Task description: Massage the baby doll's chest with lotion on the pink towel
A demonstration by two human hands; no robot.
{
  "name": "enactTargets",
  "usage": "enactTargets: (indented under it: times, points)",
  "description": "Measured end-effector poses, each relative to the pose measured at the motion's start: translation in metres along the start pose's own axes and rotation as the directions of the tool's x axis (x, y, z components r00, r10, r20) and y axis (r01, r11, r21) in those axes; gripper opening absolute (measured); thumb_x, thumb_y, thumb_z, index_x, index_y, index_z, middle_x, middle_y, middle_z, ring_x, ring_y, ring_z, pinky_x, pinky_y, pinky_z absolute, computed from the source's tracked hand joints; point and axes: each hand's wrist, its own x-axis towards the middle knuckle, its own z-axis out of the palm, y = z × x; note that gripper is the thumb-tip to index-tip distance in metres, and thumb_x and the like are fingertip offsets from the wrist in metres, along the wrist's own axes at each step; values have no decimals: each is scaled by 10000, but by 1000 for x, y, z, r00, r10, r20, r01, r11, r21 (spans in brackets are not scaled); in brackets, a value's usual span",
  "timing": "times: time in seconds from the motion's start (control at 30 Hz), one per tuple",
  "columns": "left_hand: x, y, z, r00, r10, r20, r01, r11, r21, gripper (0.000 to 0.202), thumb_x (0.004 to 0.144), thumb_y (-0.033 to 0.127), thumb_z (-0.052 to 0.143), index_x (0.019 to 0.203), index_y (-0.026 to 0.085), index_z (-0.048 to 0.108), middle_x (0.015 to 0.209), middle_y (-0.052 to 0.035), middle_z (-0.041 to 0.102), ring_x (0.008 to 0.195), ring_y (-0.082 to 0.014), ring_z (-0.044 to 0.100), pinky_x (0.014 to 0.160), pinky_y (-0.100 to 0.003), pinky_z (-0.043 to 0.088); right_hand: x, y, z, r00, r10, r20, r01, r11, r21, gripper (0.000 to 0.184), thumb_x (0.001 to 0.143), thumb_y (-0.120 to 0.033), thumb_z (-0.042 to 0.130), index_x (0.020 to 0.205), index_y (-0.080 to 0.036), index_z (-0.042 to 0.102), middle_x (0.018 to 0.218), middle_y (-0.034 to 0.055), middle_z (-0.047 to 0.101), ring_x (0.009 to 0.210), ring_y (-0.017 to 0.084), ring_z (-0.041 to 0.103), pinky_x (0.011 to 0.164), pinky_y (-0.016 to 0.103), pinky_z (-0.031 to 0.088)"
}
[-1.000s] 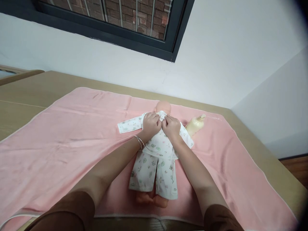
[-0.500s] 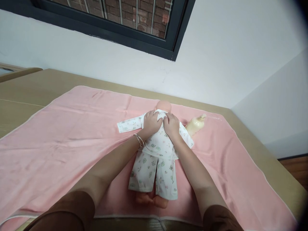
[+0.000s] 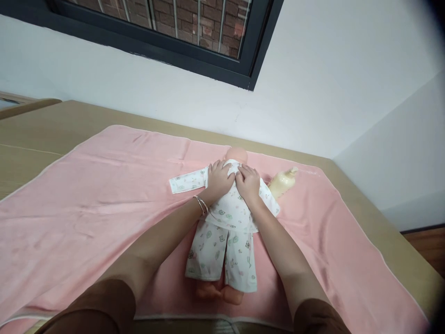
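A baby doll (image 3: pixel 237 154) lies stretched out with its head toward the wall and its bare feet (image 3: pixel 222 293) toward me. It wears a white patterned shirt (image 3: pixel 229 211) and matching trousers (image 3: pixel 206 253). My left hand (image 3: pixel 220 179) rests on the upper left of the shirt, fingers extended and slightly spread. On the upper right of the shirt lies my right hand (image 3: pixel 248 181), its fingers also laid flat. The thumbs nearly meet in the middle. Both hands press on the cloth without gripping anything. The doll's face does not show.
Beneath the doll a pink blanket (image 3: pixel 104 199) covers much of the wooden table (image 3: pixel 86 113). A baby bottle (image 3: pixel 283 182) with pale yellow contents lies by the doll's right sleeve. Behind stands a white wall (image 3: pixel 194 104) with a dark-framed window (image 3: pixel 208 65).
Both hands stay on the doll's shirt in nearly the same place. The whole view has shifted very slightly; the doll and bottle lie as before.
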Motion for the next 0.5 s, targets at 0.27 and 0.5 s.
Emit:
enactTargets:
  times: [0.27, 0.5]
  points:
    - [0, -2, 3, 991, 83, -106, -88, 995, -38, 302, 907, 250, 523, 1122, 210, 731, 1348, -102, 648, 1357, -335, 497, 1202, -598, 298, 2, 1, 0, 998, 33, 60, -32, 999, -9, 422, 960, -262, 407, 1281, -181, 669, 1398, 122, 627, 1357, 267, 531, 1191, 520, 301]
    - [-1, -4, 3, 977, 160, -142, -173, 982, -80, 293, 898, 216, 501, 1066, 159, 734, 1185, -113, 717, 1143, -258, 632, 1076, -409, 478, -7, 3, 3, 993, -36, -117, 46, 995, 88, 343, 903, -227, 448, 994, -189, 776, 1156, 86, 759, 1173, 222, 676, 1073, 367, 480]
